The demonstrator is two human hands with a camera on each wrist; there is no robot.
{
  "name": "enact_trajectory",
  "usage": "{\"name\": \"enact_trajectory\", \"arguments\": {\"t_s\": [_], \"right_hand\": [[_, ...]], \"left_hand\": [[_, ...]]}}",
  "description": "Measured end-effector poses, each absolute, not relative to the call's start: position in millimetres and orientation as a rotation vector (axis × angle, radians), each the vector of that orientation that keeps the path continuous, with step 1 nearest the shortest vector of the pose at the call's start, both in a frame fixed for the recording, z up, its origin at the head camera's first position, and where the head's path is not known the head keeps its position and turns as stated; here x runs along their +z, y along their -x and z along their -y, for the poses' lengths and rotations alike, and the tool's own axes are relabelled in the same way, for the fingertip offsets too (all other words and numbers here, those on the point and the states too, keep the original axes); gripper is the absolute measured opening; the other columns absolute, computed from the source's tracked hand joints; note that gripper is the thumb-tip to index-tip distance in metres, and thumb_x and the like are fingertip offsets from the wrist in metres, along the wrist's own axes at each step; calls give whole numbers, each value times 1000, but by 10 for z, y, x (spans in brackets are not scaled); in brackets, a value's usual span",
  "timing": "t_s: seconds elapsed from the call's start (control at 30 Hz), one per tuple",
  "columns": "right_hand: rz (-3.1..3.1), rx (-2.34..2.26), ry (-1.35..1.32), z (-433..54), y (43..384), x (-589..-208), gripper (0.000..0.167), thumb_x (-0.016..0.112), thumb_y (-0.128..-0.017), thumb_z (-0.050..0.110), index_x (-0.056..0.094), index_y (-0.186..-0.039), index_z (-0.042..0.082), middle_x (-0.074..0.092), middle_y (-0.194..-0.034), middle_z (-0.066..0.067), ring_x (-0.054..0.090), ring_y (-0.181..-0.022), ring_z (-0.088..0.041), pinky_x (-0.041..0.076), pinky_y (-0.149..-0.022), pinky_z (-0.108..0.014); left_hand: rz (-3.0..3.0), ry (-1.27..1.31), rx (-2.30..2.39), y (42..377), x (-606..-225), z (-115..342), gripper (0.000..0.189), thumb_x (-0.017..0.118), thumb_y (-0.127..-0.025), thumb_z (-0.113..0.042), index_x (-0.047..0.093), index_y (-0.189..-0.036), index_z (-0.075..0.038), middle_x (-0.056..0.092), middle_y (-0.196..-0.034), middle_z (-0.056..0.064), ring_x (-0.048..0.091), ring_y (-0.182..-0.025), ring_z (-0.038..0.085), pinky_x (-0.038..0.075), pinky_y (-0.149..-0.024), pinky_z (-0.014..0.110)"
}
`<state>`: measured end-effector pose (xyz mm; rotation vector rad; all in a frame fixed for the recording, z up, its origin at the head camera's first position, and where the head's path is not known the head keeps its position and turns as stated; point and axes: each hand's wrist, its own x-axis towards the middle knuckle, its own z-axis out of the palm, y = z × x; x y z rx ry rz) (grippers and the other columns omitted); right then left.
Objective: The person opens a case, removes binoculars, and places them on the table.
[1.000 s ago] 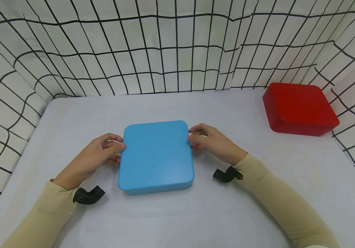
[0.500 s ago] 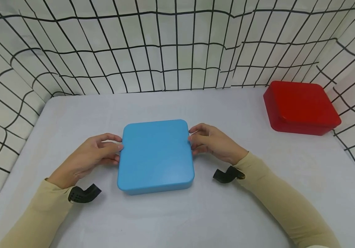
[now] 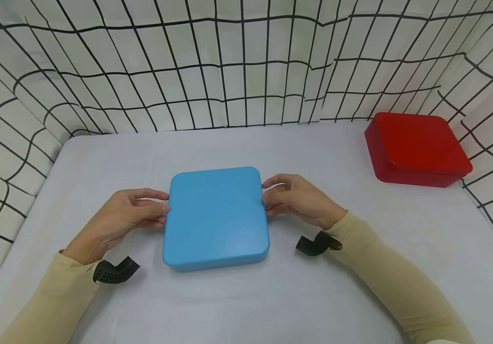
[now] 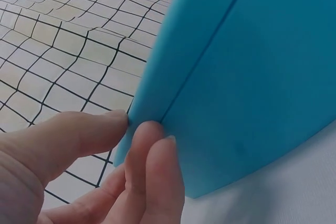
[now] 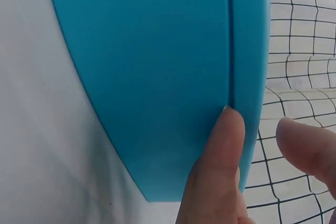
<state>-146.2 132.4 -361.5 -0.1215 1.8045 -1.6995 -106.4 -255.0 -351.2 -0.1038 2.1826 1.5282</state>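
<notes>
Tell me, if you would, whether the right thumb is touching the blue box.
Apart: the right wrist view shows mesh through a gap between the right thumb and the blue box.

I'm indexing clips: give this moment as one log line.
left hand: touches left side of blue box; right hand: touches its right side; red box: back right, untouched

No lettering, label, brand, number or sign is showing legibly in any of the views.
</notes>
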Motion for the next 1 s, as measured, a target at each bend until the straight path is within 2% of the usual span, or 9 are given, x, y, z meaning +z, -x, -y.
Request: {"name": "enact_trajectory", "arguments": {"t_s": [0.3,0.57,0.8,1.0], "right_hand": [[-1894,-1693,54,-1281,1428,-3640,53,78,-87,5,55,-134,2,69,-106,-9,74,-87,-21,63,-90,-38],[-1909,-1688,36,-1249,1410,-3624,55,77,-86,2,54,-135,1,66,-111,-12,73,-87,-21,63,-89,-37],[-1922,-1689,46,-1241,1387,-3618,55,77,-86,4,53,-135,2,62,-114,-12,71,-90,-21,62,-88,-34],[-1927,-1697,46,-1239,1382,-3612,54,77,-86,3,53,-134,3,61,-113,-12,69,-91,-21,62,-89,-34]], "left_hand": [[-2207,125,1557,1054,-3501,2528,59,76,-95,-26,54,-140,6,79,-92,-9,76,-81,8,63,-82,26],[-2244,143,1528,1037,-3517,2508,61,76,-95,-29,54,-141,5,78,-92,-10,76,-83,8,63,-82,24],[-2246,142,1537,1038,-3516,2478,55,75,-96,-28,55,-133,8,76,-91,-9,75,-82,9,63,-81,25],[-2248,155,1544,1039,-3511,2457,58,75,-96,-28,54,-136,8,75,-92,-10,74,-82,8,63,-81,25]]}}
